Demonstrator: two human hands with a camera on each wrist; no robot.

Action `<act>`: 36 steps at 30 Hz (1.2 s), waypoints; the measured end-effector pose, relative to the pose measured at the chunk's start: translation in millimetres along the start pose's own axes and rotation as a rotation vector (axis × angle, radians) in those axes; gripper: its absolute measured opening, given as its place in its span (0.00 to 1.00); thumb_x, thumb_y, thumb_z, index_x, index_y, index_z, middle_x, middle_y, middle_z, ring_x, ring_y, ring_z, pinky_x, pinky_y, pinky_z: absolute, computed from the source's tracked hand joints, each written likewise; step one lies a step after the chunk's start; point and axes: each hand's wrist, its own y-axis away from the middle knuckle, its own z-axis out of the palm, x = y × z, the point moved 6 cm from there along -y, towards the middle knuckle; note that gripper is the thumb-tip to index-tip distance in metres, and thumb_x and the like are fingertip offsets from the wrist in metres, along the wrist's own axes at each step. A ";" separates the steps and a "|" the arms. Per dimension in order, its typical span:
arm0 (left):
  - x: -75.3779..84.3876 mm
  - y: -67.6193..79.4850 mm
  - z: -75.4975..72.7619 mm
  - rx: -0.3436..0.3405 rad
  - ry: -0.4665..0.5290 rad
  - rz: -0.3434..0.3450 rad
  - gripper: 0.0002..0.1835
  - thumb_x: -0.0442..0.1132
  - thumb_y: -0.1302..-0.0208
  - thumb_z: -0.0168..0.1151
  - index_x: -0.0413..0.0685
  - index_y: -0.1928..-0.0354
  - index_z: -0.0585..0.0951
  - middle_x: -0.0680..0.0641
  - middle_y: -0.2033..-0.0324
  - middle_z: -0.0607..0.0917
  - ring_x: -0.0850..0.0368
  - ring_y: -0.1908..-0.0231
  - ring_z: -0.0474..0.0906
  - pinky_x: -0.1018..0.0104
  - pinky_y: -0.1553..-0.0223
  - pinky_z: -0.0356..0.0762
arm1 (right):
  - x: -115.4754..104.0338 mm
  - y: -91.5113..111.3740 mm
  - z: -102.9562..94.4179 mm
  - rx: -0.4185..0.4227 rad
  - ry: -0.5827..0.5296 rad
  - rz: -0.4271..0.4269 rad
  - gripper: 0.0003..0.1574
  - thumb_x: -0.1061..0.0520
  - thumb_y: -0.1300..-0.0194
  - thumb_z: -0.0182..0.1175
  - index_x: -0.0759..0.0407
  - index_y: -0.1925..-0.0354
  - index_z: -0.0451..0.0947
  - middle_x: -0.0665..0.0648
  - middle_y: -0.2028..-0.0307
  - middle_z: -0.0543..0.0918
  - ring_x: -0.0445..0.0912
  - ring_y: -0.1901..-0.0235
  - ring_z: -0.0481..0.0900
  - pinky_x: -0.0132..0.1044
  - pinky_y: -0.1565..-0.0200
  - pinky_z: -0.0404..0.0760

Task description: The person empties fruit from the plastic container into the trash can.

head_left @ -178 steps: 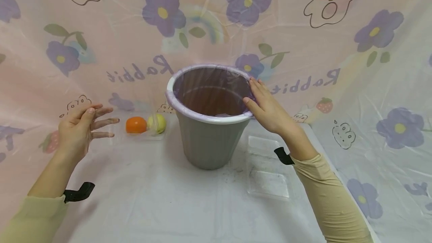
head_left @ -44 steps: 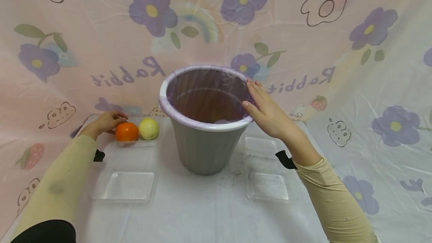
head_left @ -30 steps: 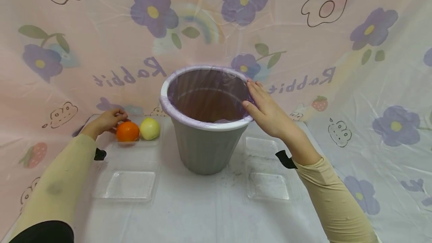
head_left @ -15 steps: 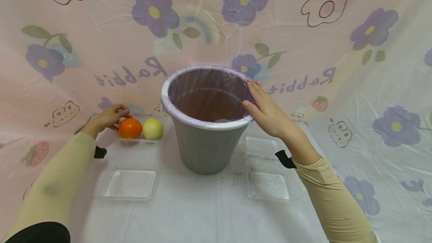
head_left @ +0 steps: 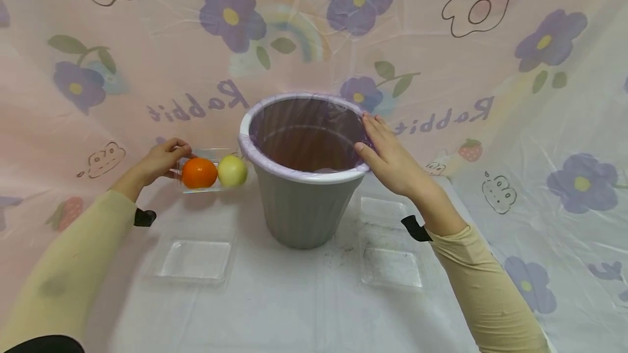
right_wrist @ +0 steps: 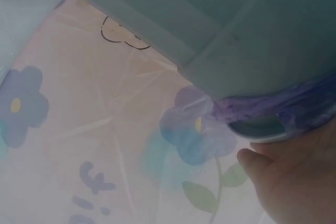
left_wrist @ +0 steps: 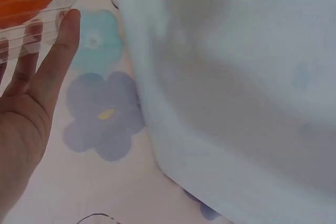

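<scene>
My left hand (head_left: 159, 162) grips the left end of a clear plastic tray (head_left: 206, 191), its fingers (left_wrist: 50, 72) against the tray's ribbed wall in the left wrist view. Two round fruits lie side by side in it: an orange (head_left: 199, 173) nearest the hand and a pale green fruit (head_left: 232, 171). The tray is raised, left of the bucket. A grey bucket (head_left: 304, 211) stands upright in the middle, its white rim (head_left: 324, 177) covered by a thin purple bag (head_left: 265, 158). My right hand (head_left: 392, 159) rests with extended fingers on the bucket's right rim.
Two clear plastic trays lie on the white-covered table, a left tray (head_left: 196, 260) in front of the left hand and a right tray (head_left: 392, 268) beside the bucket. A patterned curtain (head_left: 314, 31) hangs close behind. Dark specks dot the cloth near the bucket's base.
Earlier my left hand was raised with spread fingers, then went down to the fruit tray at the back left. Now it has lifted the tray slightly up and rightward. The right hand stays on the rim.
</scene>
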 end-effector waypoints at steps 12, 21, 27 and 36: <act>23.1 25.4 2.0 0.079 0.165 -0.010 0.28 0.62 0.31 0.42 0.49 0.40 0.61 0.41 0.40 0.67 0.49 0.59 0.72 0.60 0.61 0.82 | 5.4 0.2 -0.2 0.016 -0.011 0.001 0.44 0.40 0.27 0.40 0.65 0.27 0.44 0.59 0.26 0.45 0.50 0.26 0.34 0.49 0.28 0.39; 41.8 57.9 -4.1 0.258 0.284 0.016 0.19 0.61 0.32 0.45 0.59 0.48 0.68 0.60 0.56 0.75 0.59 0.66 0.76 0.64 0.67 0.84 | 5.6 0.8 0.2 0.016 -0.007 0.008 0.44 0.39 0.27 0.40 0.65 0.27 0.44 0.59 0.26 0.45 0.50 0.26 0.34 0.49 0.28 0.39; 49.9 79.6 -10.9 0.325 0.433 0.022 0.17 0.59 0.32 0.48 0.58 0.51 0.70 0.60 0.57 0.74 0.63 0.73 0.75 0.68 0.72 0.82 | 4.3 -0.1 -0.2 0.022 -0.009 -0.003 0.43 0.40 0.27 0.40 0.64 0.27 0.44 0.59 0.26 0.45 0.50 0.26 0.34 0.49 0.28 0.39; 72.6 104.1 -24.0 0.359 0.490 0.061 0.18 0.56 0.33 0.52 0.55 0.49 0.72 0.67 0.61 0.83 0.62 0.74 0.76 0.69 0.75 0.81 | 0.5 -0.1 -1.2 0.029 -0.019 -0.011 0.43 0.40 0.27 0.40 0.64 0.27 0.44 0.59 0.26 0.46 0.50 0.26 0.35 0.50 0.28 0.39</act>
